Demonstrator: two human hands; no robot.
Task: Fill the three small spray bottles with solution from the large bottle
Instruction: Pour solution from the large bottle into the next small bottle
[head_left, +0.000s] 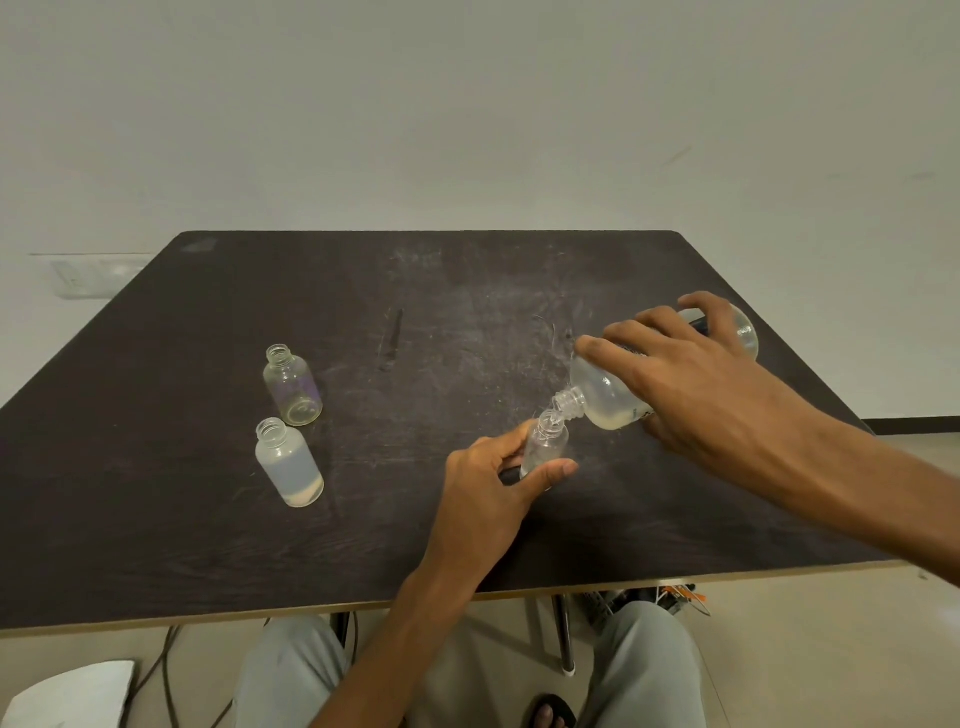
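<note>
Left hand (488, 483) is reaching in from below, thumb and fingers curling round a small bottle (544, 447). Right hand (691, 384) is coming from the right, fingers spread, gripping a tilted large bottle (608, 397).

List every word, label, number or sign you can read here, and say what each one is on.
No text can be read anywhere.
large bottle, gripped by the right hand: a dark label shows between the fingers, print too blurred to read.
far small bottle: a faint purple patch, no legible letters.
The other two small bottles: no markings visible.
</note>
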